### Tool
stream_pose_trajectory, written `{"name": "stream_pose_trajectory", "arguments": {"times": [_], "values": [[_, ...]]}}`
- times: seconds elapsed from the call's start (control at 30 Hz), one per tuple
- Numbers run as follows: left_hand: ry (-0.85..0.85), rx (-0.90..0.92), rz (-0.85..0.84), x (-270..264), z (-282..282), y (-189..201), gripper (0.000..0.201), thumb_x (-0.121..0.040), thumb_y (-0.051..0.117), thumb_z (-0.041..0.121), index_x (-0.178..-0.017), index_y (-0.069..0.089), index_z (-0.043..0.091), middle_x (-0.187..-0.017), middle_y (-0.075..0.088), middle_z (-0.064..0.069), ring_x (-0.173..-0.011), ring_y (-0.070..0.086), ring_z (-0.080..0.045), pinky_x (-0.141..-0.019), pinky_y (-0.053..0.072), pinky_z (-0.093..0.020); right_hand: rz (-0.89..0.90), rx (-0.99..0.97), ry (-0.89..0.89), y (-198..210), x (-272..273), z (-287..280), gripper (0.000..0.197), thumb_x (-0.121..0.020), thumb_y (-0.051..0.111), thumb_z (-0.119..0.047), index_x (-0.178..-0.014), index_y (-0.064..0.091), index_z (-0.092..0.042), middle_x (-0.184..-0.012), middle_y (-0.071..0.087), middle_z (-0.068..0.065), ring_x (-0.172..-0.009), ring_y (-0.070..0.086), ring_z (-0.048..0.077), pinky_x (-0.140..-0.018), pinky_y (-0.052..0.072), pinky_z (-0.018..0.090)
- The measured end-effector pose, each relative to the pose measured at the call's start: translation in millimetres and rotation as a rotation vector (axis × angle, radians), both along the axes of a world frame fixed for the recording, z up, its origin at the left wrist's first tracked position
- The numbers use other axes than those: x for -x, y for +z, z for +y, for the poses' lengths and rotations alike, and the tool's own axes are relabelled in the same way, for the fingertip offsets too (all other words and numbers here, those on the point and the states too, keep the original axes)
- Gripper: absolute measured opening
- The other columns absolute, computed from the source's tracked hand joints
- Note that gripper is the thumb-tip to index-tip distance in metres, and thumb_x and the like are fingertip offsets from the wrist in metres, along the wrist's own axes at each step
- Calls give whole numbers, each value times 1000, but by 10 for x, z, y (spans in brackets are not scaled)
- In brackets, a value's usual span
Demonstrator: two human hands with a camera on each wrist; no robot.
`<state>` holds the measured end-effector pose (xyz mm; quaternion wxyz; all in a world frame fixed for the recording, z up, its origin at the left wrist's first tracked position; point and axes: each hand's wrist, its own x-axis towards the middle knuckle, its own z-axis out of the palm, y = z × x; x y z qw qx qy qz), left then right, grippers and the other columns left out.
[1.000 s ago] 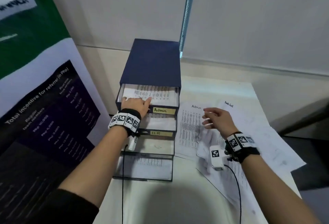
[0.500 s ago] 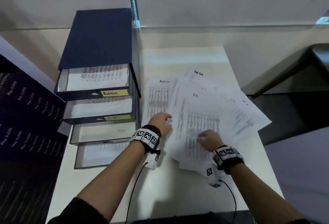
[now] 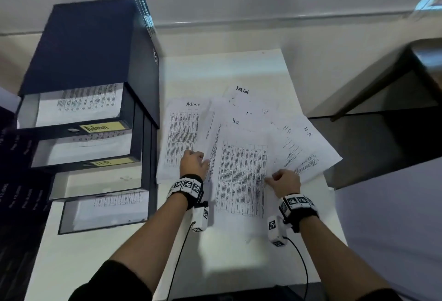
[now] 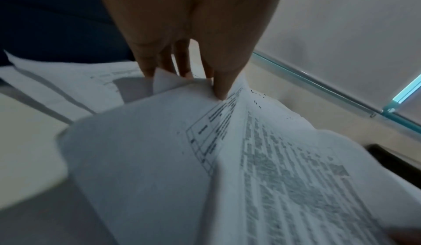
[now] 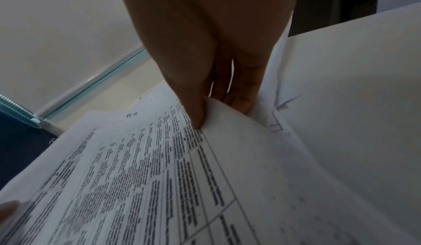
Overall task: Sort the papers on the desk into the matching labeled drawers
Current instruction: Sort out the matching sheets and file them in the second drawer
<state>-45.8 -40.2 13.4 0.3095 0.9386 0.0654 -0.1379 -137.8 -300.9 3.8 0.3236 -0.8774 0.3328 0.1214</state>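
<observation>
On a white desk (image 3: 239,66) a dark blue drawer unit (image 3: 86,44) stands at the left with 4 drawers pulled out in steps. The top drawer (image 3: 71,109) carries a yellow label reading "Admin" (image 3: 102,127) and holds a printed sheet. The 2nd drawer (image 3: 81,150) has a yellow label reading "H.R" (image 3: 112,162) and also holds paper. The 3rd drawer (image 3: 95,181) shows a pale floor with no label readable. The 4th drawer (image 3: 102,210) holds a sheet with a table printed on it.

Just right of the unit lies a fanned pile of papers (image 3: 294,147). The leftmost sheet (image 3: 181,138) is headed "Admin" in handwriting and lies flat on the desk. A sheet at the back reads "Task List" (image 3: 242,90). 2 sheets fanned out to the right are each marked "H.R".

The front sheet (image 3: 241,169), headed "H.R" and filled with a dense table, is raised off the pile. The left hand (image 3: 194,163) pinches its left edge: the left wrist view shows the thumb (image 4: 222,87) on top and fingers beneath the paper. The right hand (image 3: 285,180) pinches its right edge, with the thumb (image 5: 196,112) pressed on the printed face and fingers curled underneath. Between the 2 hands the sheet bows slightly.

Both wrists wear black bands with square black-and-white markers, and a thin black cable trails from each toward the desk's near edge
</observation>
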Motion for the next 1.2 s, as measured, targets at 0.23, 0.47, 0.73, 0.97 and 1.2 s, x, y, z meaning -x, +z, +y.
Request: {"name": "stream_pose_trajectory", "arguments": {"times": [0.23,0.47,0.73,0.97,1.2], "values": [[19,145,-11,-48,113,92,36,-94,59,3,-127,63,15,-92,69,-7,-80,62,-17,-89,50,-25,-24,4,-102,-39,-6,-500,12,-86,64,-14,-83,60,-3,-82,65,16,-85,60,33,-67,43,30],[29,177,-28,-34,225,-10,3,-89,70,21,-89,68,22,-107,64,2,-94,60,-16,-76,49,-22,-153,-122,-48,150,-71,-406,71,-88,55,5,-151,27,-10,-119,62,22,-103,61,37,-93,47,38],[242,263,-332,-229,230,487,20,-100,51,21,-110,58,5,-77,57,-4,-68,52,-15,-65,44,-29,-200,3,152,-8,-196,-415,62,-85,44,12,-141,51,-13,-126,58,19,-116,56,34,-102,44,38],[152,856,-251,-491,336,1143,16,-100,52,14,-110,57,3,-82,59,-7,-77,56,-15,-76,47,-30,-416,-128,81,99,-310,-237,33,-96,57,-29,-120,69,-8,-119,69,14,-117,60,28,-104,43,35],[83,357,204,34,-120,644,50,-101,51,27,-147,38,15,-131,56,-10,-104,57,-16,-83,46,-23,-170,-1193,-204,440,-359,-182,111,-56,41,-98,-139,54,-26,-129,65,4,-121,60,26,-99,47,40]]}}
